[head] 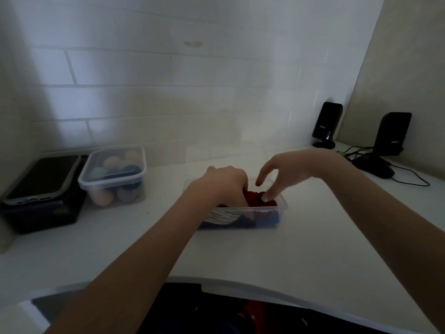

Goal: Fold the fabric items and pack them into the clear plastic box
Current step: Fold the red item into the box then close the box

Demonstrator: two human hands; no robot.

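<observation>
- The clear plastic box (252, 209) sits mid-frame on the worktop (313, 249), holding the red fabric (255, 197).
- Left hand (224, 186) digs in, its grip hidden; right hand (286, 172), fingers spread, presses the cloth.
- Risk: overstuffed folds may spring undone, or the light box may slide.

On the white surface (313, 249) stands a clear plastic box (277, 208) holding red fabric (252, 198), a striped piece (220, 218) and something dark blue (267, 219). The left hand (224, 183) reaches down into the box, fingers hidden in the fabric, while the right hand (281, 172) presses a fingertip onto the red fabric. At left sit a lidded container of rounded objects (113, 174) and a black box (43, 201); two black speakers (326, 124) stand at right.
</observation>
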